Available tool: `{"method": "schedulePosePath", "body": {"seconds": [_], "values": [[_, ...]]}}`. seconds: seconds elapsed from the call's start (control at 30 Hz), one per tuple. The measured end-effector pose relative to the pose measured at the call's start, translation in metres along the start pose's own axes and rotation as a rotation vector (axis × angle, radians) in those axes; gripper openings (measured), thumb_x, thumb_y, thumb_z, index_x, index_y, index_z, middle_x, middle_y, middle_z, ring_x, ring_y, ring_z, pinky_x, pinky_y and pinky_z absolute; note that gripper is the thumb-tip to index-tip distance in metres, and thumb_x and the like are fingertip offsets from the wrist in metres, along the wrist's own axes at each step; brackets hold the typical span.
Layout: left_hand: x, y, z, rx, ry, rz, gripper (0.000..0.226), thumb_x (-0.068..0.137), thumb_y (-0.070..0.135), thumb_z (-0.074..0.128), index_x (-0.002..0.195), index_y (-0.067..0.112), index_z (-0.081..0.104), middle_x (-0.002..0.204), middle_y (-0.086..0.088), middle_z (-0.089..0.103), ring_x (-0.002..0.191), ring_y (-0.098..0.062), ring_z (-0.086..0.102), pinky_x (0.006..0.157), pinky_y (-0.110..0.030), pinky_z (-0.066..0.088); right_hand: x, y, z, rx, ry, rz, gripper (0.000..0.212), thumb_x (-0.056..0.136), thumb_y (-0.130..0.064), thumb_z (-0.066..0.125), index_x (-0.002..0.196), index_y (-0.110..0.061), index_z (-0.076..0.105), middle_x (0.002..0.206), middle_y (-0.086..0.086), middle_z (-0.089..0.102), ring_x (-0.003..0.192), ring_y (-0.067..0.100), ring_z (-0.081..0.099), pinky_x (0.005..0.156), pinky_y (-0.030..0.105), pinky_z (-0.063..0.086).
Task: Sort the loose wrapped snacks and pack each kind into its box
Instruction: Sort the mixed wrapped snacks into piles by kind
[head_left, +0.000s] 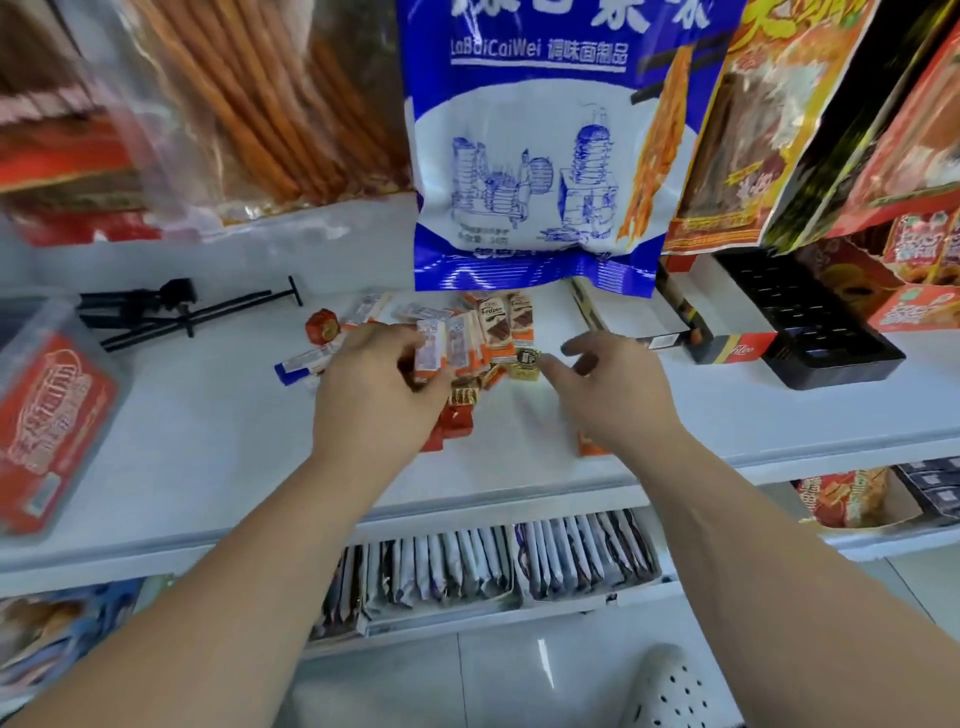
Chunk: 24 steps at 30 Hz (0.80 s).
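1. We're over the loose pile (467, 395) in the middle of the white shelf (208, 426). The left hand (374, 384) has its grip curled round a fistful of white-and-orange bars (436, 353), stood on end.
2. The right hand (608, 384) hovers with fingers spread and holds nothing. Its forefinger is just beside a gold-foil sweet (527, 358).
3. Our read on handling: it's all light stuff. The bars are slim, with slick film wrappers, so a bundle may fan out and slide. Better to squeeze across the flat faces at mid-length, not by the crimped ends. They may well be brittle inside, so no hard clamp.
4. The foil sweet is small and wants a fingertip pinch on its sides, since the foil should dent easily.
5. An open box (639, 317) waits just right of the pile, with a black tray (815, 322) beyond it.
6. Now the writing. The brown chocolate bars (501, 322) at the back carry a script word, perhaps "Feliver", though we can't be sure. The blue bag (530, 156) hanging above reads "LaBaiCaiWei" beside Chinese characters.
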<state>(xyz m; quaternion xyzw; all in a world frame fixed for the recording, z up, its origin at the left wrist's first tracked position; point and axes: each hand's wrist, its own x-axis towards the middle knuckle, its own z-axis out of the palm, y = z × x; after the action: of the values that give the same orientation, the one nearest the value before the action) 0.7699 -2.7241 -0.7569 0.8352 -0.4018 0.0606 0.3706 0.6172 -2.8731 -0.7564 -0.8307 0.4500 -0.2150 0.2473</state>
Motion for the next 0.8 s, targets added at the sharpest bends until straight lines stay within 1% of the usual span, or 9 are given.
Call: {"method": "schedulePosePath", "body": {"seconds": [0.1,0.13,0.23,0.3,0.4,0.5,0.57,0.67,0.8], "values": [[0.005,-0.016,-0.007,0.045,-0.035,-0.082,0.041,0.081,0.045,0.071,0.113,0.020,0.070,0.109,-0.004,0.063,0.102,-0.021,0.058,0.077,-0.027,0.041,0.011,-0.033,0.017,0.137,-0.041,0.089,0.053,0.088,-0.055,0.061,0.119,-0.012,0.066,0.108,0.004,0.070,0.101,0.022,0.064,0.078,0.029,0.048],[0.006,-0.019,-0.007,0.069,-0.048,-0.089,0.043,0.083,0.048,0.069,0.114,0.019,0.069,0.110,-0.005,0.062,0.104,-0.022,0.057,0.078,-0.027,0.041,0.015,-0.040,0.023,0.196,-0.051,0.138,0.051,0.087,-0.055,0.062,0.115,-0.013,0.067,0.109,0.003,0.070,0.101,0.022,0.064,0.080,0.030,0.050],[0.010,-0.022,-0.005,0.049,-0.097,-0.107,0.040,0.085,0.048,0.067,0.114,0.020,0.070,0.106,-0.003,0.055,0.102,-0.022,0.056,0.080,-0.030,0.044,0.021,-0.049,0.037,0.255,-0.048,0.218,0.037,0.084,-0.051,0.067,0.086,-0.014,0.067,0.083,0.000,0.066,0.082,0.019,0.062,0.071,0.031,0.050],[0.013,-0.022,-0.001,0.011,-0.132,-0.120,0.036,0.085,0.047,0.067,0.113,0.024,0.070,0.099,0.003,0.051,0.097,-0.020,0.055,0.079,-0.032,0.046,0.023,-0.049,0.044,0.255,-0.033,0.222,0.035,0.081,-0.046,0.072,0.083,-0.011,0.071,0.077,0.000,0.069,0.076,0.018,0.063,0.068,0.032,0.052],[0.016,-0.026,0.006,0.001,-0.150,-0.103,0.035,0.084,0.045,0.068,0.116,0.031,0.069,0.101,0.002,0.055,0.096,-0.017,0.054,0.077,-0.031,0.045,0.026,-0.045,0.051,0.285,-0.021,0.234,0.019,0.078,-0.038,0.075,0.085,-0.021,0.077,0.077,-0.002,0.072,0.076,0.018,0.067,0.068,0.034,0.057],[0.018,-0.029,0.010,-0.006,-0.135,-0.086,0.031,0.082,0.043,0.069,0.110,0.031,0.072,0.100,0.000,0.059,0.095,-0.017,0.053,0.075,-0.030,0.044,0.027,-0.041,0.049,0.374,-0.031,0.274,0.007,0.077,-0.030,0.078,0.078,-0.024,0.075,0.079,0.003,0.074,0.075,0.021,0.070,0.066,0.037,0.058],[0.018,-0.028,0.012,-0.009,-0.122,-0.091,0.028,0.081,0.042,0.069,0.105,0.030,0.074,0.096,0.002,0.057,0.092,-0.014,0.050,0.073,-0.030,0.043,0.026,-0.039,0.042,0.418,-0.048,0.309,0.008,0.080,-0.023,0.077,0.074,-0.019,0.073,0.075,0.008,0.074,0.070,0.023,0.069,0.063,0.037,0.058],[0.019,-0.027,0.015,-0.018,-0.104,-0.100,0.030,0.079,0.049,0.068,0.101,0.031,0.075,0.093,0.004,0.060,0.088,-0.011,0.051,0.067,-0.028,0.042,0.023,-0.035,0.026,0.471,-0.046,0.347,0.011,0.083,-0.014,0.075,0.073,-0.014,0.071,0.072,0.010,0.073,0.066,0.026,0.072,0.066,0.039,0.063],[0.019,-0.026,0.021,0.038,-0.085,-0.101,0.037,0.074,0.060,0.068,0.099,0.033,0.075,0.095,0.004,0.064,0.087,-0.015,0.059,0.064,-0.033,0.053,0.010,-0.015,0.005,0.466,-0.044,0.354,0.008,0.083,-0.013,0.075,0.075,-0.013,0.072,0.070,0.010,0.074,0.062,0.023,0.071,0.061,0.033,0.061]]}}
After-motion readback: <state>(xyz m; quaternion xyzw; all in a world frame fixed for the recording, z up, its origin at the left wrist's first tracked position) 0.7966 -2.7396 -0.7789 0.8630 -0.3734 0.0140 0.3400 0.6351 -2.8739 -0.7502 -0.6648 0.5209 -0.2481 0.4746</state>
